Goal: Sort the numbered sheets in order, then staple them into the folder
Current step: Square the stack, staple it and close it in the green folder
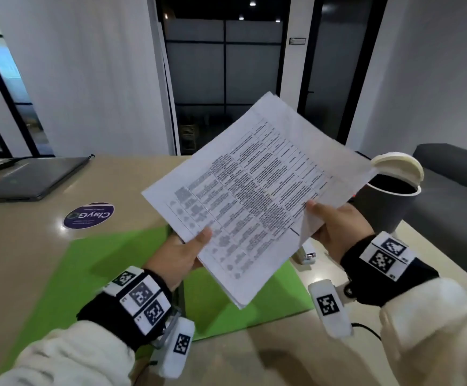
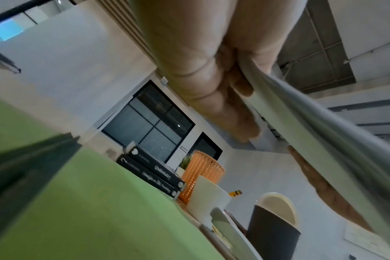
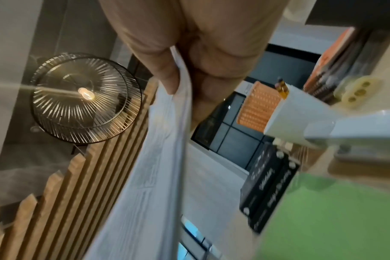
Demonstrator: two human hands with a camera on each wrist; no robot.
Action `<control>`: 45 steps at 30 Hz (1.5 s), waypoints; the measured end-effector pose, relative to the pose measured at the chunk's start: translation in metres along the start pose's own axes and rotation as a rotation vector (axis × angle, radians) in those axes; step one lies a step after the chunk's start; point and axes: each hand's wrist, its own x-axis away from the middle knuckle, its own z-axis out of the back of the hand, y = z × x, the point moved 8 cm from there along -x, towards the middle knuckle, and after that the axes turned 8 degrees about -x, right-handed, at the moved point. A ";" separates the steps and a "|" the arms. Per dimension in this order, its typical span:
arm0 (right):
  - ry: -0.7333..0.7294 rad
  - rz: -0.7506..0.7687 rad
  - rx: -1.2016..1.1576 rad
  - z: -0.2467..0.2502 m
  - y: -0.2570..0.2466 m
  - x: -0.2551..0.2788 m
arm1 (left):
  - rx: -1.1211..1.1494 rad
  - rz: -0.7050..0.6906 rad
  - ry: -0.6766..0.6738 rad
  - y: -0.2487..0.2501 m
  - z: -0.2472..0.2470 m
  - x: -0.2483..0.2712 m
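A stack of printed sheets with tables of text is held tilted in the air above the open green folder lying on the table. My left hand grips the stack's near left edge, thumb on top. My right hand pinches the near right corner, where one sheet's corner is bent up. In the left wrist view my fingers curl under the sheets. In the right wrist view thumb and fingers pinch the sheets. A white stapler lies on the table under the stack's right corner.
A dark grey bin with a tilted white lid stands at the table's right edge. A shut laptop lies at the far left, with a round sticker near it. Black books and an orange basket stand beyond the folder.
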 end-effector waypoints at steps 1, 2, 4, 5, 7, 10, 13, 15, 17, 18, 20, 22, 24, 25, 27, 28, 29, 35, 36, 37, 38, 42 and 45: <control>-0.015 0.018 0.011 0.002 -0.006 0.000 | 0.076 -0.033 -0.013 0.007 0.003 0.000; -0.031 0.034 0.020 0.003 -0.011 -0.001 | 0.128 -0.063 0.009 0.013 0.012 -0.002; -0.039 0.062 0.076 0.007 -0.020 -0.002 | 0.192 -0.126 0.046 0.027 0.034 -0.005; -0.036 0.083 0.142 0.008 -0.024 -0.001 | 0.181 -0.148 0.059 0.032 0.044 -0.008; -0.073 0.120 0.307 0.002 -0.031 0.003 | 0.083 -0.191 0.039 0.046 0.051 -0.012; -0.170 0.143 0.416 -0.010 -0.034 0.014 | 0.016 -0.244 -0.004 0.066 0.039 -0.014; -0.263 0.141 0.407 -0.019 -0.034 0.021 | 0.013 -0.302 -0.080 0.084 0.025 -0.010; -0.306 0.119 0.418 -0.022 -0.031 0.025 | -0.048 -0.319 -0.130 0.090 0.016 -0.006; -0.357 0.075 0.434 -0.024 -0.026 0.026 | -0.098 -0.312 -0.168 0.089 0.007 -0.003; -0.393 0.053 0.434 -0.026 -0.023 0.026 | -0.085 -0.303 -0.197 0.088 0.002 -0.003; -0.426 0.014 0.433 -0.027 -0.018 0.024 | -0.058 -0.280 -0.229 0.083 -0.004 -0.005; -0.424 0.013 0.394 -0.026 -0.016 0.020 | -0.043 -0.283 -0.248 0.082 -0.007 -0.003; -0.398 0.017 0.376 -0.023 -0.014 0.016 | -0.017 -0.272 -0.248 0.081 -0.005 -0.004; -0.386 0.018 0.392 -0.023 -0.012 0.016 | -0.026 -0.252 -0.230 0.079 -0.004 -0.004; -0.378 0.044 0.418 -0.026 -0.009 0.018 | -0.128 -0.243 -0.154 0.080 -0.002 -0.002; -0.366 0.074 0.422 -0.029 -0.011 0.020 | -0.174 -0.238 -0.100 0.079 0.000 -0.002; -0.355 0.104 0.428 -0.031 -0.016 0.022 | -0.191 -0.253 -0.056 0.083 0.001 0.000; -0.221 0.404 0.436 -0.046 -0.070 0.026 | -0.230 -0.414 0.138 0.134 0.011 0.024; -0.204 0.445 0.409 -0.048 -0.078 0.027 | -0.205 -0.443 0.144 0.144 0.012 0.029; -0.196 0.472 0.379 -0.051 -0.084 0.030 | -0.177 -0.465 0.150 0.151 0.014 0.031; -0.195 0.483 0.350 -0.053 -0.088 0.032 | -0.169 -0.478 0.174 0.154 0.016 0.032; -0.197 0.368 0.428 -0.048 -0.066 0.027 | -0.347 -0.397 0.200 0.135 0.019 0.022; -0.265 0.093 0.624 -0.036 -0.014 0.021 | -0.453 -0.216 0.081 0.093 0.005 0.012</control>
